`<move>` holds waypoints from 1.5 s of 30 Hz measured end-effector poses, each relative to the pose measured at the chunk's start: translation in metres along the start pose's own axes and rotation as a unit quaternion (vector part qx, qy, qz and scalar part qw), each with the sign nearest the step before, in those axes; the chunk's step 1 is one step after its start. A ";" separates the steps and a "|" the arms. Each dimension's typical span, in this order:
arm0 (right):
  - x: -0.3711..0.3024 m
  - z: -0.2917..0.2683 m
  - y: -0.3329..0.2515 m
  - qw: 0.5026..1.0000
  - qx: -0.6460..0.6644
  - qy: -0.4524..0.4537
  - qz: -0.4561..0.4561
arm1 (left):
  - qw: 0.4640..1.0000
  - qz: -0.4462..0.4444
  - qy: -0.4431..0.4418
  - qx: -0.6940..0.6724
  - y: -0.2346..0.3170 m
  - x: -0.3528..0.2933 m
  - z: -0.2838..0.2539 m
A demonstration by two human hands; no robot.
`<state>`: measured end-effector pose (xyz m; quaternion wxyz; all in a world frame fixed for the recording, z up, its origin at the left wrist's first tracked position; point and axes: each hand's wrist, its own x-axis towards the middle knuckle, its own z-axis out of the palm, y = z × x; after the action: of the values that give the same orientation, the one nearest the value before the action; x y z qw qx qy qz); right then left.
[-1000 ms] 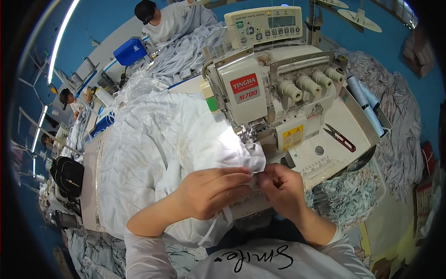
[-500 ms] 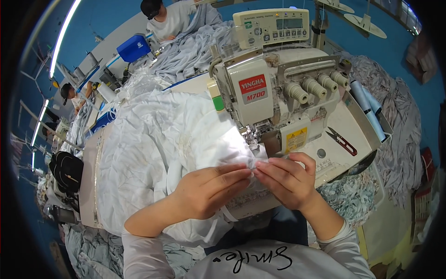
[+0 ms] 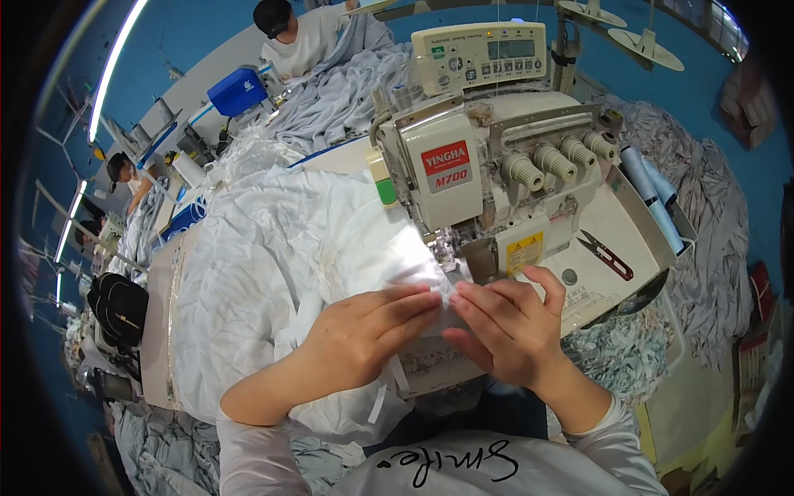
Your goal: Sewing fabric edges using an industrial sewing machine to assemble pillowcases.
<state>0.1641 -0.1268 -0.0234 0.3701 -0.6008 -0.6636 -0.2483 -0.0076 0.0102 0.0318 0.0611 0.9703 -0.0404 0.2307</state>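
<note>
1. spread loosely, the right hand [image 3: 521, 331] has its thumb apart from its fingers, whose tips meet the white cloth [image 3: 248, 264]; the left hand [image 3: 351, 335] lays its fingers on it, thumb hidden, so whether it pinches i cannot tell.
2. the white cloth spreads left of the sewing machine [image 3: 438, 186], reaching the lit presser foot [image 3: 445, 246].
3. the right thumb has just swung clear of its fingers, suggesting guiding rather than pinching.

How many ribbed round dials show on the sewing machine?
4, in a row rising rightward on the sewing machine: leftmost dial, second dial, third dial, rightmost dial. Others may be hidden.
</note>
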 end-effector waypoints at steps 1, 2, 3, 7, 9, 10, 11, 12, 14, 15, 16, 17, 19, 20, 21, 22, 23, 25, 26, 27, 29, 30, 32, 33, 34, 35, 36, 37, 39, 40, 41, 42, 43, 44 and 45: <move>0.002 0.000 0.000 1.000 0.000 0.001 0.000 | 1.000 -0.008 -0.007 -0.008 -0.001 0.000 -0.001; 0.005 0.000 0.000 1.000 0.002 -0.003 0.002 | 1.000 -0.008 -0.007 -0.008 -0.003 0.001 -0.002; 0.007 0.000 0.000 1.000 0.003 -0.008 0.004 | 1.000 -0.014 -0.010 -0.016 -0.005 0.001 -0.002; 0.011 0.003 0.000 1.000 0.001 -0.007 0.006 | 0.999 -0.017 -0.008 -0.028 -0.016 0.003 -0.001; 0.014 0.003 -0.002 1.000 -0.008 -0.001 -0.004 | 0.999 -0.029 -0.010 -0.032 -0.019 0.005 -0.002; 0.011 0.006 -0.007 1.000 -0.007 0.001 -0.005 | 0.998 -0.041 -0.013 -0.036 -0.020 0.007 -0.004; 0.003 0.011 -0.016 0.998 0.031 0.003 -0.054 | 0.998 -0.043 -0.013 -0.034 -0.024 0.007 -0.004; -0.004 0.015 -0.025 0.993 0.064 0.005 -0.101 | 0.998 -0.047 -0.006 -0.030 -0.030 0.008 -0.002; -0.008 0.026 -0.048 0.968 0.192 -0.078 -0.145 | 0.998 -0.054 0.002 -0.025 -0.038 0.011 -0.003; -0.012 0.036 -0.059 0.968 0.191 -0.078 -0.144 | 0.997 -0.074 0.010 0.004 -0.040 0.014 -0.003; -0.016 0.047 -0.070 0.963 0.202 -0.111 -0.142 | 0.995 -0.096 0.018 0.036 -0.040 0.014 -0.006; -0.024 0.053 -0.079 0.957 0.211 -0.143 -0.138 | 0.992 -0.111 0.034 0.045 -0.040 0.015 -0.005; -0.051 0.058 -0.089 0.942 0.241 -0.184 -0.143 | 0.991 -0.120 0.018 0.047 -0.040 0.011 -0.013; -0.060 0.057 -0.088 0.926 0.267 -0.225 -0.145 | 0.991 -0.125 0.002 0.046 -0.042 0.008 -0.016; -0.065 0.046 -0.084 0.919 0.282 -0.239 -0.137 | 0.990 -0.132 0.004 0.050 -0.043 0.002 -0.021; -0.072 0.032 -0.075 0.912 0.295 -0.255 -0.128 | 0.991 -0.127 -0.010 0.034 -0.046 -0.003 -0.025; -0.084 0.021 -0.063 0.921 0.293 -0.240 -0.093 | 0.992 -0.121 -0.023 0.016 -0.048 -0.007 -0.027; -0.101 -0.001 -0.042 0.925 0.297 -0.227 -0.064 | 0.992 -0.121 -0.027 0.000 -0.038 -0.012 -0.029; -0.105 -0.015 -0.034 0.927 0.276 -0.254 0.005 | 0.993 -0.109 -0.031 -0.025 -0.033 -0.011 -0.027; -0.105 -0.023 -0.032 0.923 0.255 -0.277 0.073 | 0.992 -0.115 -0.040 -0.035 -0.024 -0.008 -0.031; -0.099 -0.024 -0.041 0.952 0.218 -0.174 0.126 | 0.995 -0.093 0.002 -0.025 -0.021 -0.007 -0.022; -0.095 -0.025 -0.048 0.966 0.178 -0.064 0.178 | 0.997 -0.068 0.043 -0.014 -0.019 -0.006 -0.019; -0.079 -0.021 -0.060 0.938 0.210 -0.085 0.261 | 0.996 -0.085 0.037 -0.009 -0.021 -0.010 -0.015; -0.060 -0.012 -0.064 0.929 0.233 -0.054 0.282 | 0.994 -0.106 0.032 -0.004 -0.021 -0.016 -0.016; -0.046 -0.007 -0.060 0.919 0.252 -0.020 0.304 | 0.994 -0.101 0.031 -0.004 -0.020 -0.016 -0.018; -0.043 0.004 -0.050 0.932 0.218 0.050 0.285 | 0.993 -0.119 0.021 -0.005 -0.018 -0.016 -0.021; -0.041 0.017 -0.039 0.940 0.182 0.117 0.265 | 0.990 -0.139 0.010 -0.006 -0.016 -0.018 -0.022; -0.025 0.023 -0.030 0.907 0.254 0.157 0.299 | 0.990 -0.138 0.008 -0.005 -0.014 -0.020 -0.024; -0.007 0.026 -0.013 0.873 0.321 0.057 0.364 | 0.991 -0.136 0.011 -0.007 -0.015 -0.019 -0.024; 0.006 0.023 -0.012 0.872 0.321 0.029 0.369 | 0.991 -0.133 0.008 -0.007 -0.013 -0.018 -0.025; 0.003 0.026 -0.008 0.871 0.320 0.032 0.371 | 0.988 -0.152 -0.011 -0.025 -0.011 -0.016 -0.028; -0.001 0.033 -0.002 0.844 0.391 0.031 0.367 | 0.984 -0.171 -0.027 -0.043 -0.009 -0.016 -0.029; -0.003 0.036 0.001 0.812 0.459 0.030 0.360 | 0.985 -0.168 -0.027 -0.043 -0.010 -0.016 -0.028; -0.004 0.032 -0.001 0.741 0.523 0.045 0.418 | 0.988 -0.152 0.001 -0.034 -0.012 -0.015 -0.024; -0.003 0.023 0.002 0.741 0.522 0.045 0.419 | 0.990 -0.139 0.027 -0.026 -0.013 -0.016 -0.022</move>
<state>0.1614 -0.1104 -0.0401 0.7223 -0.5189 -0.3527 0.2908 -0.0300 0.0269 0.0431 0.1188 0.9579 0.0907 0.2451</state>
